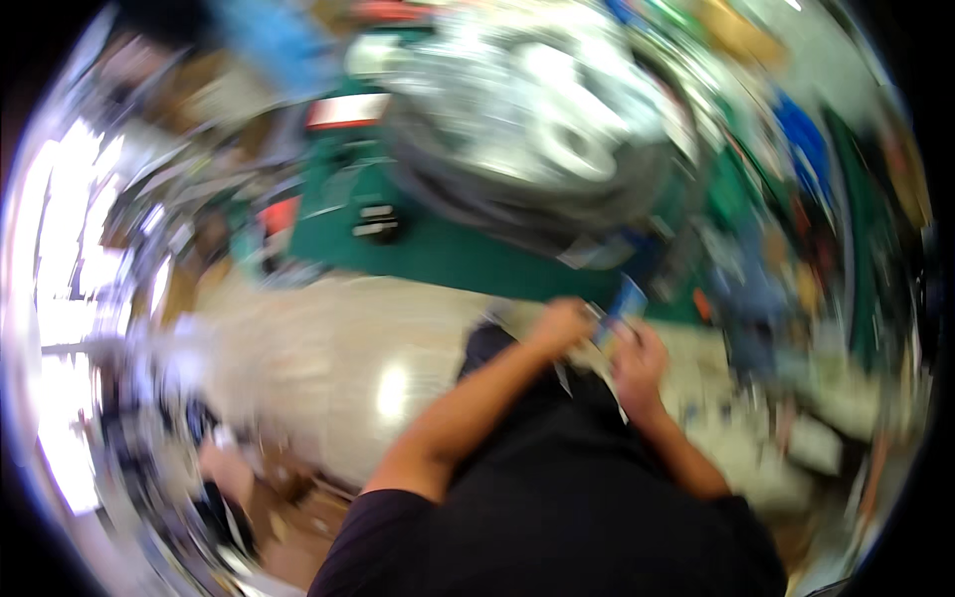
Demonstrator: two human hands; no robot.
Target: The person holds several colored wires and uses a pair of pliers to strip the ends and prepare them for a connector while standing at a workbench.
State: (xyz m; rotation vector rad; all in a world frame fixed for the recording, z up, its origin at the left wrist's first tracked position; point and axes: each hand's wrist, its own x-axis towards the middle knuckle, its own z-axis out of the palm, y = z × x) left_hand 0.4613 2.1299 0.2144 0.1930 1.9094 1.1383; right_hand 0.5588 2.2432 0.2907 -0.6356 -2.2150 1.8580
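Note:
In front of my body, near the edge of the green-topped table [438,269], both hands are close together. A small blue flat piece [626,299] stands tilted between them; motion blur hides its exact kind. My right hand [640,363] is closed, with its fingertips pinching the lower part of the blue piece. My left hand [565,326] is closed too, its fingertips by a small shiny bit at the piece's left side. What the left fingers hold is too blurred to name.
A large round coil [448,189] with clear plastic wrap and a white ring-shaped roll [577,149] covers much of the table. A small black object [377,225] sits left of it. At right are blurred green and blue things; lower left shows another person's arm [227,470].

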